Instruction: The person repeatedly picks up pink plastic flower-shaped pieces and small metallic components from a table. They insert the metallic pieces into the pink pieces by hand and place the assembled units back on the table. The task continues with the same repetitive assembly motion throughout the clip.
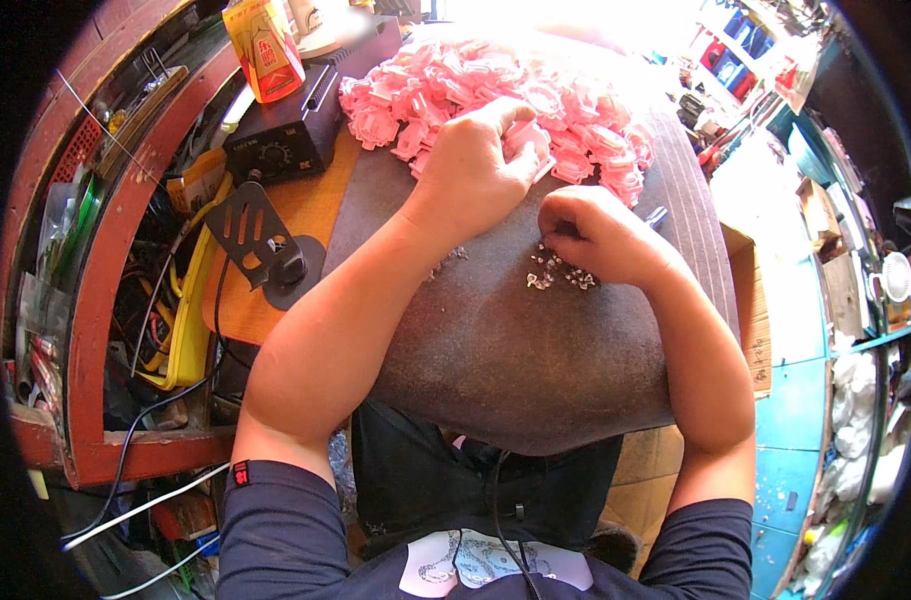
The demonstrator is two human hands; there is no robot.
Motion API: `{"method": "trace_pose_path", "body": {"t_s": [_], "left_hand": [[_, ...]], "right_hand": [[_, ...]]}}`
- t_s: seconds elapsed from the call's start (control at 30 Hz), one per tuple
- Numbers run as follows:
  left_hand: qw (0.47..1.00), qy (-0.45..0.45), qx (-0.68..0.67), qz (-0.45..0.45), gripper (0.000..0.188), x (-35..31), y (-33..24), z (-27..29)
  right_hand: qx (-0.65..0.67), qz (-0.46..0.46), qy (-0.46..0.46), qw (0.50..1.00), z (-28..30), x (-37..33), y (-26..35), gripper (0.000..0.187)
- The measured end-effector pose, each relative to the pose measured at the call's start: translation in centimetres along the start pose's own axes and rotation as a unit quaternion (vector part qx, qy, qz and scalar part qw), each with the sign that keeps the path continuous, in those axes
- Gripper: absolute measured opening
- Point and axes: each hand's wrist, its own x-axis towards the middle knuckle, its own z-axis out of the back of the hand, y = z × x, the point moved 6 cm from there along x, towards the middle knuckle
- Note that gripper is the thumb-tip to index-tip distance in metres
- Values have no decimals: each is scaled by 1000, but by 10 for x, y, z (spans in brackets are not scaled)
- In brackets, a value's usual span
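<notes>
My left hand (480,160) is closed, with thumb and forefinger pinching a pink flower-shaped piece (541,150) at the front of a heap of similar pink pieces (445,90). Just right of it, my right hand (605,235) has its fingers curled together above the dark cloth mat (515,350). Whatever those fingers hold is hidden from view. Below the right fingertips lies a small scatter of shiny silvery bits (550,275). A fainter patch of tiny bits (448,260) is near my left wrist. Behind the right hand a small metallic thing (657,217) shows; its kind is unclear.
Left of the mat stand a black phone stand (260,245) and a black box with a dial (280,140), with a red and yellow carton (263,50) on top. A red wooden shelf (90,330) lines the left. A cardboard box (750,310) is at right.
</notes>
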Motion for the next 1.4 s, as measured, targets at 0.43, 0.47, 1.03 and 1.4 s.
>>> {"method": "trace_pose_path", "body": {"t_s": [0.43, 0.47, 1.03, 1.4], "left_hand": [[1000, 0, -14, -4, 32, 1, 3, 0], [1000, 2, -3, -6, 32, 1, 2, -1], [1000, 1, -8, 2, 34, 0, 0, 1], [971, 237, -8, -23, 21, -12, -5, -27]], "right_hand": [[124, -82, -140, 979, 21, -8, -29, 20], [135, -84, -147, 976, 23, -9, -31, 22], [-79, -23, -17, 996, 9, 0, -23, 10], [390, -140, -74, 907, 23, -8, -27, 6]]}}
